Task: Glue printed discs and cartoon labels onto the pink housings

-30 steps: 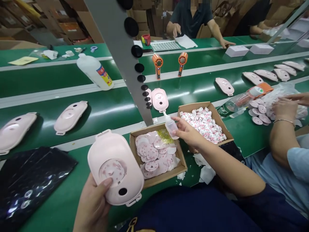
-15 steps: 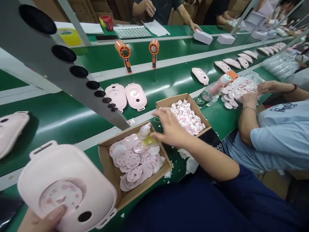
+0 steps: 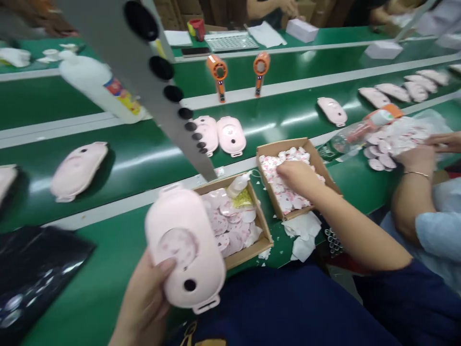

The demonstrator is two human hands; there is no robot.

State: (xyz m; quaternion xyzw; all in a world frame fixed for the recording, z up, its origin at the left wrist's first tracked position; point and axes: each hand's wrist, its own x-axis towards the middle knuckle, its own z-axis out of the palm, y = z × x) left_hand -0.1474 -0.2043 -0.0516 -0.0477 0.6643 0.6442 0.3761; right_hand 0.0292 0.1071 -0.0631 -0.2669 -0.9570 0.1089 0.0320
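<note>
My left hand (image 3: 151, 288) grips a pale pink plastic cover (image 3: 207, 250) with the thumb on its face. The cover has a round recess holding a patterned disc, a black oval spot and a slotted tab at each end. It is held in front of a cardboard box (image 3: 264, 235) of pink patterned discs (image 3: 236, 238). My right hand (image 3: 297, 178) reaches into a second cardboard box (image 3: 277, 146) full of small pink-and-white pieces (image 3: 284, 194). Its fingers curl down among the pieces, and what they hold is hidden.
A slanted metal post (image 3: 194, 149) with holes stands ahead. More pink covers (image 3: 231, 136) lie on the green belt (image 3: 151, 158), with two orange handheld fans (image 3: 261, 67) beyond. A plastic bottle (image 3: 342, 142) and a co-worker's hands (image 3: 419, 158) are at right. A black bag (image 3: 39, 274) lies at left.
My right hand has gone from above the disc box into the box of small pieces, its fingers now curled. The pink cover in my left hand appears farther right. The view has shifted left.
</note>
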